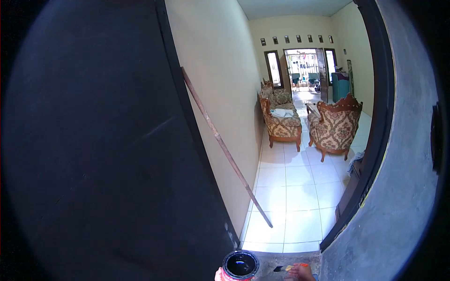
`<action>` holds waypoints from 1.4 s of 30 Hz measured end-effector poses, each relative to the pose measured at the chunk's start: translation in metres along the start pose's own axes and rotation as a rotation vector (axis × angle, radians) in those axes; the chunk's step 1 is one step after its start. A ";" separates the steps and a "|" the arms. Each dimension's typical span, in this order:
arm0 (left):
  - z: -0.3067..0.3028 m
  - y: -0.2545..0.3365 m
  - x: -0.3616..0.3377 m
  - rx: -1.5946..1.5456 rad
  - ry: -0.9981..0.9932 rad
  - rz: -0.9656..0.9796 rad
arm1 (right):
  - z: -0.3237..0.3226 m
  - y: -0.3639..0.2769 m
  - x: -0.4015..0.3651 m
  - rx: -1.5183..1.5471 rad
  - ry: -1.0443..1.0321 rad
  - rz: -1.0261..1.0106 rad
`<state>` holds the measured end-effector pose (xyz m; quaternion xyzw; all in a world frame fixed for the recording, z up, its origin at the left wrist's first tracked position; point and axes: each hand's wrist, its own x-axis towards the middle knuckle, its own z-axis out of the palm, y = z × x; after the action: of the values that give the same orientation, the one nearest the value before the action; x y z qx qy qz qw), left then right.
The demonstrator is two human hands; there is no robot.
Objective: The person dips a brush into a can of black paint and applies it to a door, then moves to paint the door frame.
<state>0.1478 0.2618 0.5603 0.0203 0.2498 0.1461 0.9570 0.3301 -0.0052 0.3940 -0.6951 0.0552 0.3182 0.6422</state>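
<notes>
At the bottom of the head view, my left hand (pixel 219 274) is wrapped round the side of a red paint can (pixel 227 277). The can has no lid on, and dark, glossy paint (pixel 240 265) shows inside its black-smeared rim. To the right of it, my right hand (pixel 301 271) grips a small paintbrush (pixel 284 269) with a yellowish handle. The brush's dark bristles point left towards the can, a little apart from it. Much of my left hand is hidden behind the can and cut off by the frame's lower edge.
A large dark door (pixel 103 140) fills the left side. A long wooden pole (pixel 225 147) leans across the doorway from the door's edge to the white tiled floor (pixel 300 196). Beyond stand a patterned sofa (pixel 283 127) and armchair (pixel 336 126). A dark frame (pixel 385 93) and grey wall (pixel 408 154) are at right.
</notes>
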 end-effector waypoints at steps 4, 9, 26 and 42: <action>-0.037 0.009 -0.015 0.066 -0.213 0.047 | -0.001 0.015 0.001 0.526 -0.105 0.201; -0.003 0.007 -0.017 -0.001 0.107 0.067 | -0.006 0.041 0.068 0.354 0.018 -0.007; 0.104 -0.075 0.146 0.236 -0.100 0.391 | -0.045 -0.149 0.217 0.364 0.005 -0.056; 0.146 -0.093 0.194 0.316 -0.081 0.139 | -0.090 -0.175 0.194 0.431 0.040 -0.043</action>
<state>0.4053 0.2344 0.5859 0.1935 0.2287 0.1697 0.9389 0.6021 0.0049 0.4426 -0.5488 0.1200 0.2713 0.7816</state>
